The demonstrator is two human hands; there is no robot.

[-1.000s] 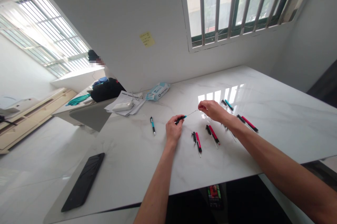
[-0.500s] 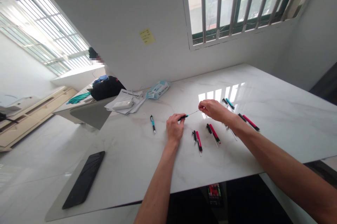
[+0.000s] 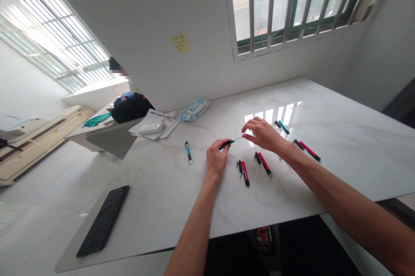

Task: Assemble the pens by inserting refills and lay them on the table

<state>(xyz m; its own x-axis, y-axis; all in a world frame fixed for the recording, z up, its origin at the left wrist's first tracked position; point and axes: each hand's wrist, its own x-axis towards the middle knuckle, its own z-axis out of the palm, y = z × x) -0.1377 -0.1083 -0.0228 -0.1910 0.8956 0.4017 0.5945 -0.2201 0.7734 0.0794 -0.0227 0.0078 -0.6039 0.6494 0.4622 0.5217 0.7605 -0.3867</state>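
Note:
My left hand (image 3: 216,158) is closed around a black pen barrel (image 3: 226,144) with a teal end. A thin refill (image 3: 238,138) sticks out of that end toward the right. My right hand (image 3: 262,134) hovers at the refill's far tip, thumb and fingers parted, with the thumb close to it. Whether the thumb touches the tip I cannot tell. Below lie two groups of pen parts with red barrels (image 3: 245,172) (image 3: 265,163) beside black pieces. A whole teal-and-black pen (image 3: 188,152) rests to the left of my left hand.
Beyond my right forearm lie a teal barrel (image 3: 284,127) and another red barrel (image 3: 309,150) with black parts. A wipes pack (image 3: 196,110) and papers (image 3: 154,116) sit by the wall. A black phone (image 3: 103,220) lies front left. A person is partly visible far left.
My right thumb and fingers have parted from their pinch at the refill's end. More of the refill is inside the barrel. My left hand has shifted slightly right with the barrel.

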